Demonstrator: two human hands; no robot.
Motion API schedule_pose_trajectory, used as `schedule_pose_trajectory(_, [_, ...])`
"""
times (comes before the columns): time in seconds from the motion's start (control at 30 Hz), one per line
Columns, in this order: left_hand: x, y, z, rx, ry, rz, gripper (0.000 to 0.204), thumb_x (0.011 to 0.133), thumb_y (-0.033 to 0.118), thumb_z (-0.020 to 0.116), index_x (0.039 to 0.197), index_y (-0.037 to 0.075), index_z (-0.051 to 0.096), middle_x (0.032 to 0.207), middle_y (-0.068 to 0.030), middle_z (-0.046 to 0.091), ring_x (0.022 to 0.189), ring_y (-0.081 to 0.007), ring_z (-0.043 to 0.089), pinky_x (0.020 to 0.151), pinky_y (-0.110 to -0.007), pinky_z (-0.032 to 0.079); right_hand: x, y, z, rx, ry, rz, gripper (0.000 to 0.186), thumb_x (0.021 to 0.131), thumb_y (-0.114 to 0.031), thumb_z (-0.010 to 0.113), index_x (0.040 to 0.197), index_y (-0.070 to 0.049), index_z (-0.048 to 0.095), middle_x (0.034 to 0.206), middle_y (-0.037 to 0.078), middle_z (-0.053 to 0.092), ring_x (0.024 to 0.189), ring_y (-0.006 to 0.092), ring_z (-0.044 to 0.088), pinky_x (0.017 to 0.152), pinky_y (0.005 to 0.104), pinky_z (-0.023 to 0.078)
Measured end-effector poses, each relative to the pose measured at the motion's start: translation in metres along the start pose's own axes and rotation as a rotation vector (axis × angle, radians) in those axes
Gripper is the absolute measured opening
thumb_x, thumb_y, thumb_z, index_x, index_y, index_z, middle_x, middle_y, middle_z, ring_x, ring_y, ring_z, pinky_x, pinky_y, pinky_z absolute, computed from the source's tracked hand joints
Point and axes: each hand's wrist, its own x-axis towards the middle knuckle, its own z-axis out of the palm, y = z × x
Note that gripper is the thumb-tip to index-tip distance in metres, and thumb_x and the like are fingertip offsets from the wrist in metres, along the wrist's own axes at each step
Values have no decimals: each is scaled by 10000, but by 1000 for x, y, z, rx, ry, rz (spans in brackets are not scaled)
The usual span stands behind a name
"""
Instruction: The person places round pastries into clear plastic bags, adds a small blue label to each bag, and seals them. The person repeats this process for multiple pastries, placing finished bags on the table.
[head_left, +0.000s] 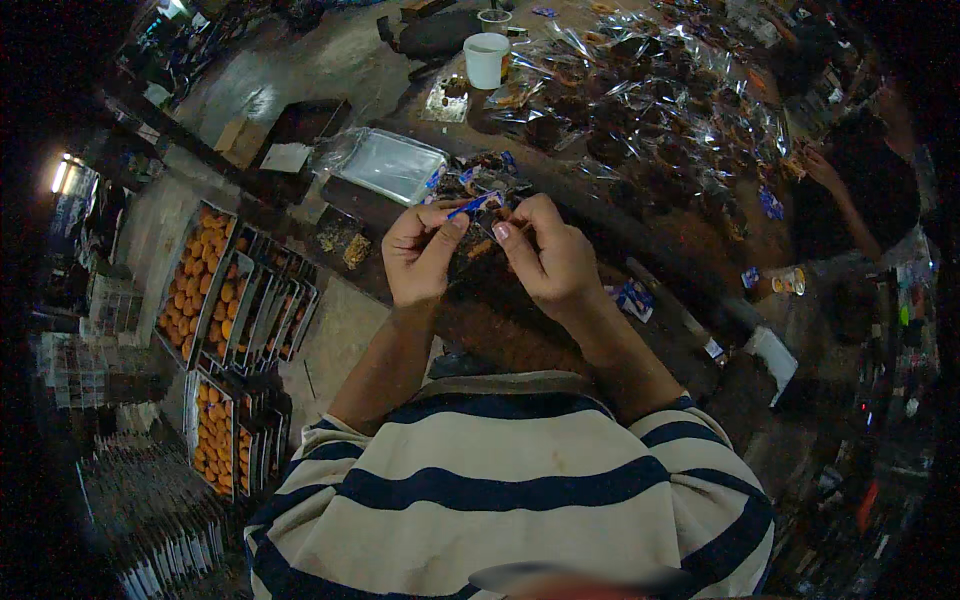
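Observation:
My left hand (424,252) pinches a small piece of blue plastic wrapper (474,206) between thumb and fingers, in front of my chest. On its other side my right hand (548,255) is closed, with thumb and index finger at the wrapper's edge. Whether the wrapper has anything inside is too dark to tell. Just beyond my fingers lie more blue and clear packets (487,168) in a small heap. A shallow metal tray (385,165) with clear plastic at its left end sits beyond my left hand.
Many clear-wrapped dark packages (640,100) cover the table's far right. A white bucket (486,62) stands at the back. Racked trays of round orange-brown baked goods (203,275) are at left. Another person's arm (842,195) reaches in at right, near a plastic cup (789,281).

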Motion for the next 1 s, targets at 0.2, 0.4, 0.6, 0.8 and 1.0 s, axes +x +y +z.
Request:
schedule_pose_trajectory(0.2, [5, -7, -9, 82, -53, -70, 84, 845, 27, 622, 780, 44, 573, 846, -28, 626, 743, -58, 511, 702, -217, 409, 10, 20, 4, -68, -24, 31, 218, 871, -276, 605, 888, -79, 513, 650, 135, 609, 571, 334, 620, 482, 409, 459])
schedule_pose_trajectory(0.4, [-6, 1, -29, -11, -32, -206, 60, 838, 5, 622, 803, 24, 578, 795, -24, 610, 703, -49, 489, 629, -205, 380, 2, 29, 35, 92, 83, -149, 251, 864, -279, 623, 947, -69, 516, 649, 110, 600, 545, 234, 612, 479, 358, 467])
schedule_pose_trajectory(0.6, [-27, 34, -56, -106, 42, -166, 71, 841, 1, 618, 797, 30, 570, 830, -41, 613, 750, -69, 515, 666, -218, 404, 8, -1, 42, 1109, 184, -67, 443, 939, -511, 397, 922, -83, 512, 656, 80, 536, 566, 183, 504, 565, 317, 428])
schedule_pose_trajectory(0.8, [-60, 82, -90, 475, -35, 314, 90, 765, -23, 676, 791, 16, 600, 984, -126, 598, 859, -160, 561, 718, -270, 444, -3, -51, 90, 718, 141, -71, 480, 969, -473, 332, 821, -49, 501, 793, 125, 567, 718, 232, 588, 743, 369, 470])
schedule_pose_trajectory(1.0, [-96, 126, -122, 680, -78, 504, 106, 727, 7, 711, 789, 19, 625, 914, -135, 605, 809, -210, 581, 691, -278, 452, -35, -98, 152, 611, 194, -556, 592, 898, -589, 415, 829, -8, 504, 796, 138, 563, 730, 226, 583, 688, 326, 479])
